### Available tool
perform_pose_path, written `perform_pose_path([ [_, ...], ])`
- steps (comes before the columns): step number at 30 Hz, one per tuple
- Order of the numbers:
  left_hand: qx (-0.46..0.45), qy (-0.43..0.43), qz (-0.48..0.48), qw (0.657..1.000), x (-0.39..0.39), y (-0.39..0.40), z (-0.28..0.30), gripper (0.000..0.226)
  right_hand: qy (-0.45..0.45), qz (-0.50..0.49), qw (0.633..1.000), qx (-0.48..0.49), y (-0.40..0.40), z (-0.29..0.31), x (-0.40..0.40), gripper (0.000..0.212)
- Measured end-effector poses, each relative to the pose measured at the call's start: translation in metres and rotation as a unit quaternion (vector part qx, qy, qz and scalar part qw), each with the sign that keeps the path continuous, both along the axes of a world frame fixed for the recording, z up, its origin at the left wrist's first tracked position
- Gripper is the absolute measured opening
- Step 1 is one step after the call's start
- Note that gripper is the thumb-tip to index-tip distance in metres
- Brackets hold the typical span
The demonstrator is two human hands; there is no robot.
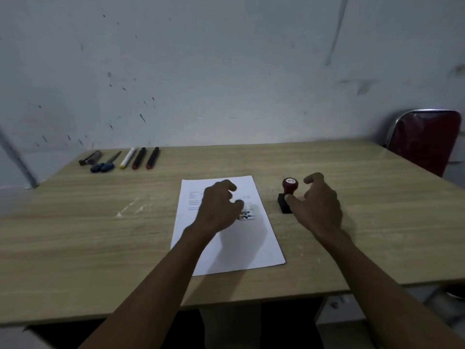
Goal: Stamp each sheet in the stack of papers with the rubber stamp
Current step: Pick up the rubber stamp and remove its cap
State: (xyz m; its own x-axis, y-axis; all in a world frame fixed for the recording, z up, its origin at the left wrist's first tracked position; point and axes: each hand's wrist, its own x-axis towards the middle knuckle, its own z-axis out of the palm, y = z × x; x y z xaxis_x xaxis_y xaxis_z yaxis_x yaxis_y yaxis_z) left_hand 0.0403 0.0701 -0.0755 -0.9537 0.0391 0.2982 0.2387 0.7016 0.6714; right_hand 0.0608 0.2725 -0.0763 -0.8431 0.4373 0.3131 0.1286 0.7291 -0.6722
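A white sheet of paper (241, 248) with printed lines lies in the middle of the wooden table (100, 235); whether more sheets lie under it I cannot tell. A dark ink mark (246, 216) shows on it. My left hand (216, 207) is over the upper part of the sheet with loosely curled fingers and holds nothing. The rubber stamp (289, 184), with a red knob and a black base, stands upright on the table just right of the sheet. My right hand (317, 205) is beside it, fingers spread, the thumb by its base, without gripping it.
At the table's back left lie a row of tools: a cutter (89, 158), blue-handled scissors (104, 164), a white marker (127, 158) and two dark markers (146, 158). A red chair (425, 139) stands at the far right. The wall runs along the table's back edge.
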Motion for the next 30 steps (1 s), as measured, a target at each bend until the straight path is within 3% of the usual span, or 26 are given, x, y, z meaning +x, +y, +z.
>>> perform_pose_path([
  [4, -0.001, -0.005, -0.058, 0.998, -0.001, 0.028, -0.007, 0.041, -0.02, 0.058, 0.998, -0.013, 0.002, 0.001, -0.017, 0.072],
  [10, 0.022, -0.01, -0.083, 0.996, -0.003, 0.037, -0.011, 0.048, 0.03, 0.088, 0.995, -0.047, 0.009, -0.005, -0.035, 0.026],
  [13, 0.06, -0.015, -0.089, 0.994, -0.005, 0.038, -0.007, 0.059, 0.069, 0.102, 0.983, -0.136, 0.01, 0.0, -0.035, 0.02],
  [16, 0.152, -0.054, -0.105, 0.981, -0.004, 0.04, -0.002, 0.074, 0.064, 0.145, 0.947, -0.28, 0.006, 0.01, -0.029, 0.019],
  [18, 0.196, -0.058, -0.127, 0.971, -0.004, 0.041, 0.001, 0.066, 0.055, 0.171, 0.922, -0.342, 0.001, 0.015, -0.023, 0.018],
  [22, 0.21, -0.011, -0.178, 0.961, -0.002, 0.042, 0.003, 0.02, 0.049, 0.184, 0.894, -0.407, -0.006, 0.021, -0.015, 0.018],
  [30, 0.185, 0.03, -0.194, 0.963, 0.004, 0.044, 0.006, 0.02, 0.005, 0.184, 0.916, -0.355, -0.017, 0.014, -0.011, 0.033],
])
